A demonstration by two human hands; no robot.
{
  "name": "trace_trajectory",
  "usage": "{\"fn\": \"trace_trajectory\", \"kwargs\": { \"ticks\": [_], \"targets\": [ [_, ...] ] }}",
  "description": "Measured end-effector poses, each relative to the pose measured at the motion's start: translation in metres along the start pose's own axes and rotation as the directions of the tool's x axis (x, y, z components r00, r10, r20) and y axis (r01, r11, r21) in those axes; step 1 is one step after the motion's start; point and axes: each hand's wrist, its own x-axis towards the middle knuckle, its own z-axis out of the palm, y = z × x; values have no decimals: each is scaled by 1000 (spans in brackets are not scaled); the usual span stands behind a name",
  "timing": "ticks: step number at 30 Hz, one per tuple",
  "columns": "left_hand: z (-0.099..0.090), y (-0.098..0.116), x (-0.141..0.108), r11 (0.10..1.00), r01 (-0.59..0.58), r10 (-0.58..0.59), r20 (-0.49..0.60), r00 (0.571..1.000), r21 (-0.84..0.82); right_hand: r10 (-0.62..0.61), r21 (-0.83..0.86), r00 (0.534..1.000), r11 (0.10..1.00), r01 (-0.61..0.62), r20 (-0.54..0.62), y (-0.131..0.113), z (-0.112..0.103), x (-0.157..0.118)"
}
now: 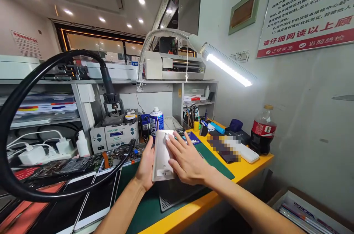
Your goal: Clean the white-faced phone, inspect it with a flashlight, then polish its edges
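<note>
A gold smartphone [162, 152] with a "MI" logo near its lower end is held up above the desk, its back towards me. My left hand [144, 169] grips it along the left edge, the thumb reaching up that side. Across the upper right of the phone's back lies my right hand [189, 160], fingers stretched out and spread. Its fingertips touch the back beside a small pale spot, which I cannot make out. Below the phone, a dark plate with a perforated grey edge [168, 204] rests on the green mat [139, 208].
Several phones and screens [94, 204] crowd the left, under a thick black hose [16, 90]. Behind stand a soldering or hot-air station [114, 136] and a spray can [156, 120]. A cola bottle [262, 130] and a white power bank-like block [245, 151] are right. A lamp [229, 66] hangs above.
</note>
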Motion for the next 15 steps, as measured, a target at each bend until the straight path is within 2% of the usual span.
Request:
{"fn": "trace_trajectory", "kwargs": {
  "ticks": [4,7,9,10,12,14,15],
  "targets": [
    [-2,6,0,996,-78,79,-54,995,36,-140,99,990,986,137,20,-11,10,-12],
    [-1,5,0,994,-83,89,-82,993,66,-64,139,990,987,82,-126,-2,16,2],
    [0,5,-1,994,-63,71,-97,993,85,44,251,963,968,26,-267,6,17,20],
    [1,5,-1,995,-47,56,-104,993,93,114,371,940,928,15,-323,10,17,30],
    [2,7,-2,994,-12,25,-120,992,105,285,676,891,737,32,-354,14,16,48],
    [0,10,-2,993,22,-6,-143,990,112,406,866,869,498,49,-283,16,14,62],
    [-2,11,-1,993,37,-19,-158,987,112,432,909,869,415,43,-239,17,13,68]
  ]
}}
